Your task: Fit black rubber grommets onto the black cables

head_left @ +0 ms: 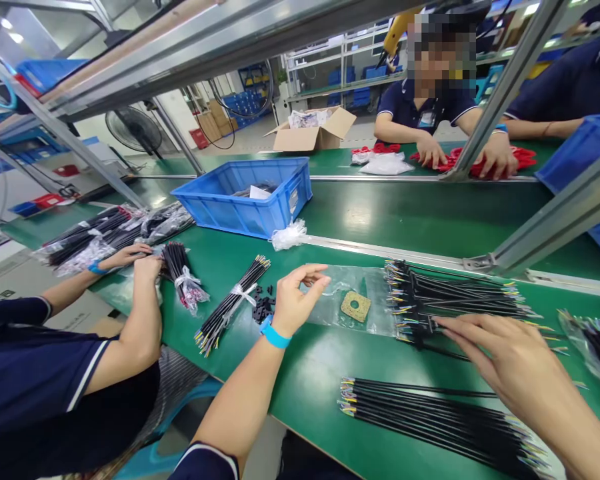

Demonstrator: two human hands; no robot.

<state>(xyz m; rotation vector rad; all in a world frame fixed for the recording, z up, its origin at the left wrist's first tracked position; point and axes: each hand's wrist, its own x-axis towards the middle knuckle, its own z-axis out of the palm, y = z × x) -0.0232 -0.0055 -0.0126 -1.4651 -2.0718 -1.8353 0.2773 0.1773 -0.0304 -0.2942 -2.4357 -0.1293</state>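
My left hand (295, 298), with a blue wristband, hovers over the green table (310, 373) with thumb and forefinger pinched together; whatever is between them is too small to name. It is beside a clear plastic bag (350, 303) holding a tan square pad. My right hand (505, 353) lies with fingers stretched out on a spread bundle of black cables (455, 300) with coloured wire ends. A second cable bundle (430, 417) lies nearer the table's front edge. A tied cable bundle (233, 303) and small black parts (264, 308) rest left of my left hand.
A blue bin (245, 197) stands at the back left. A person on my left handles bagged cables (183, 273). Across the table another person works on red items (480, 160). A cardboard box (313, 130) sits behind. Metal frame bars (545, 233) cross overhead and on the right.
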